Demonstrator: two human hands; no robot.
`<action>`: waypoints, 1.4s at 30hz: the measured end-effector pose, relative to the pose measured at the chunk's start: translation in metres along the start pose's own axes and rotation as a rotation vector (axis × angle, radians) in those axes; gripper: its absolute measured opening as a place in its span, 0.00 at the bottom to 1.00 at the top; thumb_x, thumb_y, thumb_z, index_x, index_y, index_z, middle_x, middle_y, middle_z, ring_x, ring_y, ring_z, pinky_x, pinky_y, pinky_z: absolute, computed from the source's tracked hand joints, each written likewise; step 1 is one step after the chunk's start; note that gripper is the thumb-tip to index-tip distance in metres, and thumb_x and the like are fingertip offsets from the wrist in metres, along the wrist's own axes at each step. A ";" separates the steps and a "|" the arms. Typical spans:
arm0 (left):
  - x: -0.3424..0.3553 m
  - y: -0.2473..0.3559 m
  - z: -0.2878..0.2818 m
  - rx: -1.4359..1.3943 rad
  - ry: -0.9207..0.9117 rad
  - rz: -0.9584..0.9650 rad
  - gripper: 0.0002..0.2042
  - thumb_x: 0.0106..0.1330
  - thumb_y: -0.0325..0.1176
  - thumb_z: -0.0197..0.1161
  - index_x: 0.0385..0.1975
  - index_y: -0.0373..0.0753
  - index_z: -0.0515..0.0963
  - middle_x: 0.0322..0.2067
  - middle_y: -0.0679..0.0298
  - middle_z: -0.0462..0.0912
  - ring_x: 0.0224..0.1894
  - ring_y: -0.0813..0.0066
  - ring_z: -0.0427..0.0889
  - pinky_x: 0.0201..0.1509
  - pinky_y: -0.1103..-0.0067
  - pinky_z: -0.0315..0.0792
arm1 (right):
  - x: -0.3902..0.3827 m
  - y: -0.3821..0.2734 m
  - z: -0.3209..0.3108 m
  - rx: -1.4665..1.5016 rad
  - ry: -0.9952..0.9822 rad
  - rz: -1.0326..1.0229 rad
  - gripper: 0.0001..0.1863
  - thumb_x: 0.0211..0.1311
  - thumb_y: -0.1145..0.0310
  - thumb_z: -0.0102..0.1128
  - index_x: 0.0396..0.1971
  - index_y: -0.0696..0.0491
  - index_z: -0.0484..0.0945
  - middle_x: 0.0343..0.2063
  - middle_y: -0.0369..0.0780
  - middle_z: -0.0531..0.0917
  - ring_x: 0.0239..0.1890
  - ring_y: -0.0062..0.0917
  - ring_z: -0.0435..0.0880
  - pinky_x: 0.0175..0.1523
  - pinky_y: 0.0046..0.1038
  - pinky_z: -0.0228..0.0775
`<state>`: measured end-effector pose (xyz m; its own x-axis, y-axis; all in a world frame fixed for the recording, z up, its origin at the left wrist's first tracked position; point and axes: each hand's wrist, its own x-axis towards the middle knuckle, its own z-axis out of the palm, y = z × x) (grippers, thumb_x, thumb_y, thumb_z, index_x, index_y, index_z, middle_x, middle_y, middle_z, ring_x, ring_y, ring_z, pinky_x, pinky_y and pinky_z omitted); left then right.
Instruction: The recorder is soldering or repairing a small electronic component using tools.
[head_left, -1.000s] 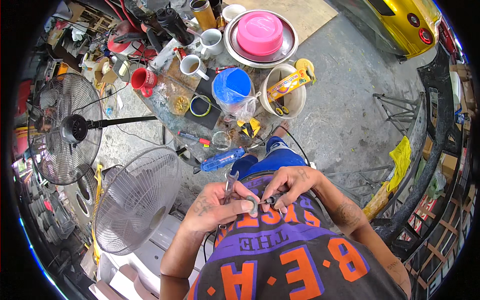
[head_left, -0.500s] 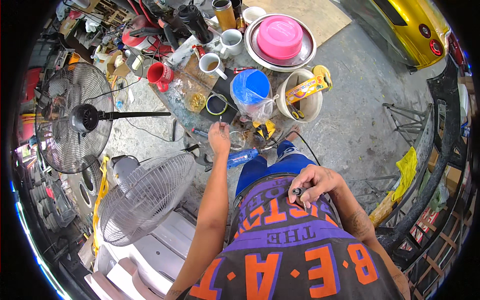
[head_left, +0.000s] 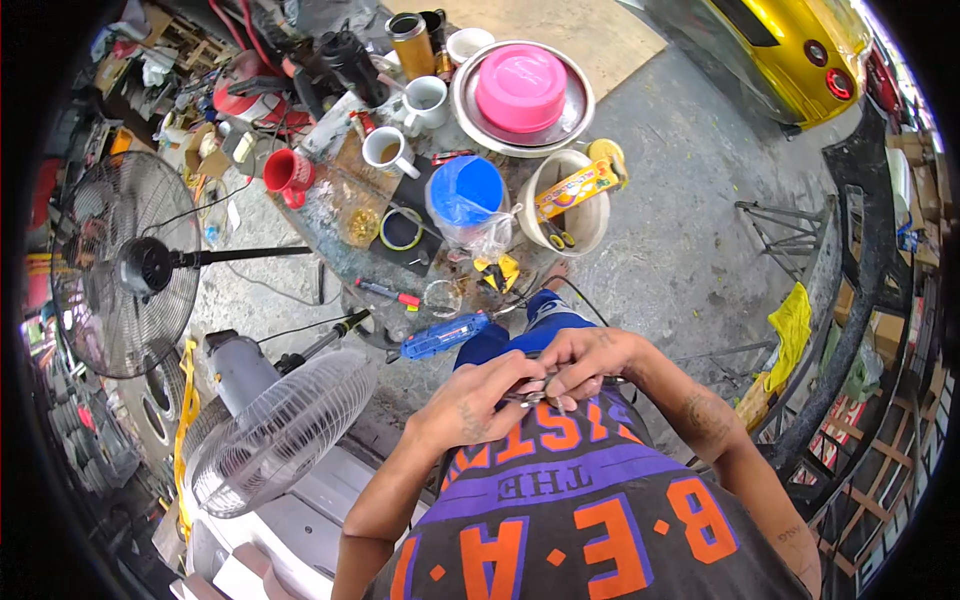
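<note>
My left hand [head_left: 478, 398] and my right hand [head_left: 590, 362] meet in front of my shirt, fingers closed and touching. Between their fingertips is a small dark and silver metal piece [head_left: 533, 397], mostly covered, so its kind cannot be told. Just beyond my hands, a blue tool [head_left: 445, 336] with a long body lies at the near table edge. Past it are a red and dark pen-like tool [head_left: 388, 292], a clear ring-shaped item [head_left: 443, 297] and a yellow and black item [head_left: 497, 272]. A roll of tape [head_left: 402, 229] rests on a black sheet.
On the table [head_left: 330, 240] stand a red mug [head_left: 290, 176], two white mugs, a blue-topped tub [head_left: 468, 195] in plastic and a steel tray [head_left: 585, 110] with a pink bowl. A white bucket [head_left: 540, 225] holds scissors and a yellow box. Two fans [head_left: 285, 430] stand left; a yellow car is far right.
My left hand has drawn back from the table, near the tape roll, to join my right hand. My right hand has shifted slightly left and farther from my chest. The view has shifted a little.
</note>
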<state>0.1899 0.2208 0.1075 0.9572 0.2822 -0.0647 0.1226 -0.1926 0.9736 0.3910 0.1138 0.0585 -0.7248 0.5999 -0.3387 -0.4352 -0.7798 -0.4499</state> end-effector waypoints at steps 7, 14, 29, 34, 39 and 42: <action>-0.005 -0.006 -0.011 0.238 -0.020 -0.022 0.07 0.61 0.29 0.62 0.29 0.36 0.71 0.24 0.59 0.74 0.24 0.59 0.78 0.25 0.70 0.70 | 0.015 -0.011 0.005 -0.065 -0.012 0.050 0.14 0.63 0.66 0.60 0.44 0.59 0.77 0.20 0.34 0.79 0.12 0.06 0.62 0.15 0.14 0.46; -0.005 -0.002 -0.015 0.193 -0.011 -0.107 0.08 0.63 0.31 0.60 0.28 0.35 0.70 0.21 0.58 0.72 0.23 0.60 0.77 0.23 0.70 0.69 | 0.016 -0.023 0.014 -0.143 0.060 0.052 0.13 0.63 0.64 0.60 0.42 0.58 0.79 0.20 0.33 0.79 0.12 0.06 0.62 0.16 0.14 0.47; -0.007 -0.002 -0.008 -0.030 0.096 -0.217 0.09 0.65 0.30 0.58 0.25 0.33 0.70 0.18 0.59 0.74 0.17 0.70 0.74 0.21 0.77 0.66 | 0.012 -0.026 0.014 -0.195 0.075 0.097 0.13 0.63 0.63 0.59 0.39 0.57 0.79 0.19 0.32 0.78 0.12 0.07 0.64 0.16 0.14 0.49; -0.007 -0.006 -0.001 -0.090 0.115 -0.242 0.08 0.66 0.31 0.58 0.27 0.34 0.71 0.16 0.60 0.73 0.17 0.66 0.74 0.22 0.75 0.67 | 0.012 -0.031 0.018 -0.225 0.090 0.131 0.13 0.63 0.63 0.59 0.39 0.57 0.79 0.19 0.32 0.78 0.13 0.07 0.63 0.17 0.15 0.49; -0.010 0.003 -0.002 -0.040 0.085 -0.325 0.09 0.68 0.30 0.55 0.26 0.33 0.72 0.18 0.58 0.76 0.18 0.64 0.76 0.22 0.74 0.68 | 0.011 -0.027 0.015 -0.261 0.079 0.153 0.14 0.64 0.62 0.59 0.41 0.57 0.79 0.20 0.31 0.78 0.13 0.07 0.63 0.17 0.15 0.49; -0.012 0.000 0.005 -0.121 0.109 -0.207 0.09 0.67 0.31 0.57 0.27 0.33 0.72 0.18 0.59 0.75 0.17 0.69 0.74 0.22 0.75 0.66 | 0.012 -0.027 0.016 -0.271 0.064 0.145 0.14 0.64 0.63 0.59 0.43 0.57 0.79 0.20 0.31 0.78 0.13 0.07 0.63 0.17 0.15 0.49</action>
<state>0.1802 0.2124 0.1070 0.8801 0.4051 -0.2478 0.2743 -0.0078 0.9616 0.3862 0.1393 0.0796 -0.7301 0.5029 -0.4626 -0.1655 -0.7870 -0.5944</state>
